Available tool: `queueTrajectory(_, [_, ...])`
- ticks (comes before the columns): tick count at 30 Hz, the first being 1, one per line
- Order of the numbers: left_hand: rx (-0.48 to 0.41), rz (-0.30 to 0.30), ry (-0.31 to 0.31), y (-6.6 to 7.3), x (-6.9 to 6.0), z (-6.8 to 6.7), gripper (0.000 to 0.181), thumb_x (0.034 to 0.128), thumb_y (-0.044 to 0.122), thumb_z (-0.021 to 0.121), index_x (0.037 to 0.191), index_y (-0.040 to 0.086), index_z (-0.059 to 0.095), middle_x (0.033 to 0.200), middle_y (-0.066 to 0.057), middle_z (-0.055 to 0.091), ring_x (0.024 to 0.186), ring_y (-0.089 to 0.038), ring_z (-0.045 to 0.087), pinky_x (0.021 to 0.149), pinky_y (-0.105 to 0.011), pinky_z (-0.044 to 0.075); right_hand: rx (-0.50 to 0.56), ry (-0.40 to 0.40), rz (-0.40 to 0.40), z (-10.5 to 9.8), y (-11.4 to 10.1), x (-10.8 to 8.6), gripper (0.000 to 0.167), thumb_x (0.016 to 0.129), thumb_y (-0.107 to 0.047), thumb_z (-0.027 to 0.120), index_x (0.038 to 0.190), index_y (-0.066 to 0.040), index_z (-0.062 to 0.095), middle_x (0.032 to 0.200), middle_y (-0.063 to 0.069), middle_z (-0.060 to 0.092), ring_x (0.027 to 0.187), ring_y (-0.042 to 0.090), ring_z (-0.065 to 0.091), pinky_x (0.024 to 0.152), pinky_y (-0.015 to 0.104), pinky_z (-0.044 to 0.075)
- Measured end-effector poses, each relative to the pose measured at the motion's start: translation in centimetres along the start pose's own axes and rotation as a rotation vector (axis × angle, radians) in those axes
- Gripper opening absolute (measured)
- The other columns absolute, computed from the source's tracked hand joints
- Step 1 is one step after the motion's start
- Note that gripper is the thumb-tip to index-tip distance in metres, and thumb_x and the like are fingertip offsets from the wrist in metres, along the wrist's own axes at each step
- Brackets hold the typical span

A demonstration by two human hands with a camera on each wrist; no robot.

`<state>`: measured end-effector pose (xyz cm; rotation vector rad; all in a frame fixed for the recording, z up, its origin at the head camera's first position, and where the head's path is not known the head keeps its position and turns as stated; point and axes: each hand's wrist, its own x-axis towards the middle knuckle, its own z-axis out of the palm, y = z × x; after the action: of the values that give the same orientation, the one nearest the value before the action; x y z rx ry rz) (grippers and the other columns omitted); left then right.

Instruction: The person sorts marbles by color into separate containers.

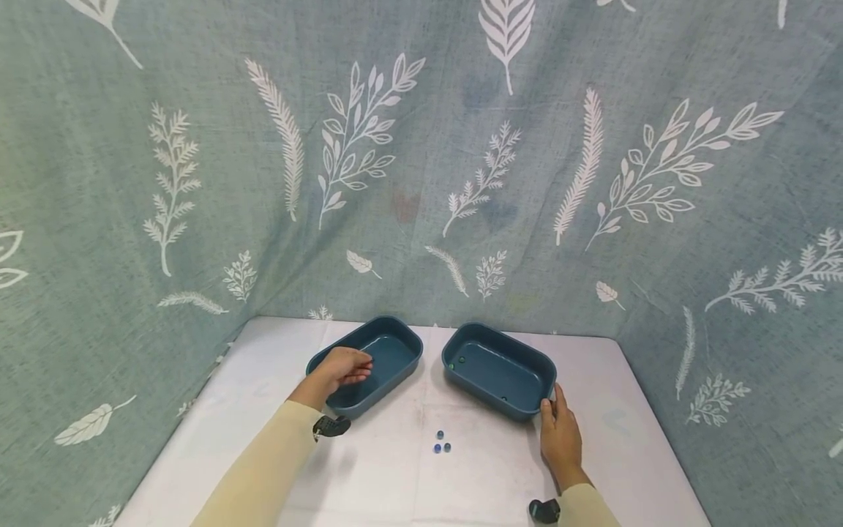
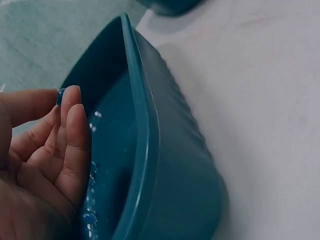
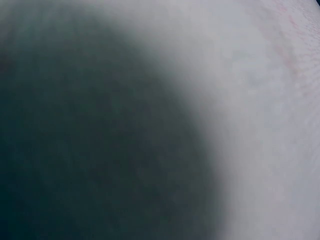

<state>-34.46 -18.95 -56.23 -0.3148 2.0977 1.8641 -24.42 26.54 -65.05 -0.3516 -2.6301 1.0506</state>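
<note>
My left hand (image 1: 342, 369) is over the left teal bin (image 1: 416, 360). In the left wrist view, thumb and a fingertip pinch a small blue marble (image 2: 60, 96), while the other fingers are loosely bent. Inside that bin, blue marbles (image 2: 90, 218) show beside the hand. At the near right corner of the right teal bin (image 1: 487, 399), my right hand (image 1: 562, 439) touches the outside with fairly straight fingers. Green marbles (image 1: 462, 359) lie in that bin. The right wrist view is a dark blur beside a pale surface and shows no hand.
Three bluish marbles (image 1: 447, 447) sit close together on the white tabletop (image 1: 395, 476), in front of the gap between the bins. Behind and at both sides hangs a grey-green cloth (image 1: 421, 183) with white leaf prints.
</note>
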Motion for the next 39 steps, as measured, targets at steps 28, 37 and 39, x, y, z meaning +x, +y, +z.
queueTrajectory(28, [0.033, -0.179, 0.147, -3.6, 4.7, -0.8, 0.007, 0.0901, -0.001, 0.061, 0.092, -0.007, 0.064, 0.068, -0.008, 0.065, 0.053, -0.014, 0.066, 0.051, -0.026, 0.057, 0.012, -0.005, -0.003, 0.0, -0.1, -0.2, 0.065, 0.104, -0.053, 0.026, 0.156, -0.015, 0.020, 0.137, 0.022, 0.052, 0.129, 0.042, 0.042, 0.107, 0.062, 0.029])
queueTrajectory(37, [0.036, -0.191, 0.153, -3.6, 5.0, -0.9, 0.005, 0.0883, -0.003, 0.060, 0.086, -0.005, 0.064, 0.065, -0.007, 0.064, 0.051, -0.014, 0.065, 0.050, -0.026, 0.057, -0.003, 0.012, -0.012, 0.0, -0.1, 0.0, 0.063, 0.105, -0.049, 0.028, 0.155, -0.012, 0.022, 0.135, 0.023, 0.053, 0.128, 0.041, 0.043, 0.107, 0.061, 0.030])
queueTrajectory(39, [0.041, -0.194, 0.152, -3.4, 4.9, -0.8, 0.006, 0.0883, -0.003, 0.060, 0.085, -0.005, 0.064, 0.064, -0.007, 0.064, 0.051, -0.014, 0.065, 0.050, -0.026, 0.057, -0.007, 0.013, -0.013, 0.0, -0.1, 0.0, 0.062, 0.105, -0.048, 0.028, 0.155, -0.012, 0.023, 0.135, 0.022, 0.053, 0.128, 0.041, 0.043, 0.107, 0.061, 0.030])
